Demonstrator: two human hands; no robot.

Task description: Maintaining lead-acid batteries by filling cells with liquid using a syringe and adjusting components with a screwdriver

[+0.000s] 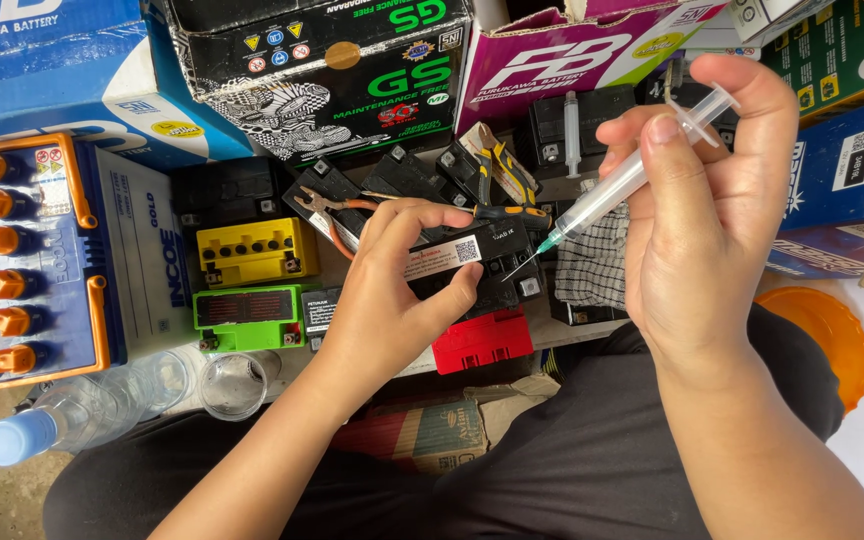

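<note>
Two hands share the job: the left hand [392, 300] grips a small black battery [472, 268] steady above the worktop's near edge, while the right hand [702, 210], fingers closed, angles a syringe [620, 185] needle-down toward its top.

head camera, looking steeply down, close over lap

The left hand [392, 300] grips a small black rectangular battery [482, 265]. The right hand [707, 190] holds a clear plastic syringe [617, 185], needle tip at the battery's top. Yellow-handled pliers [502, 170] lie behind.
</note>
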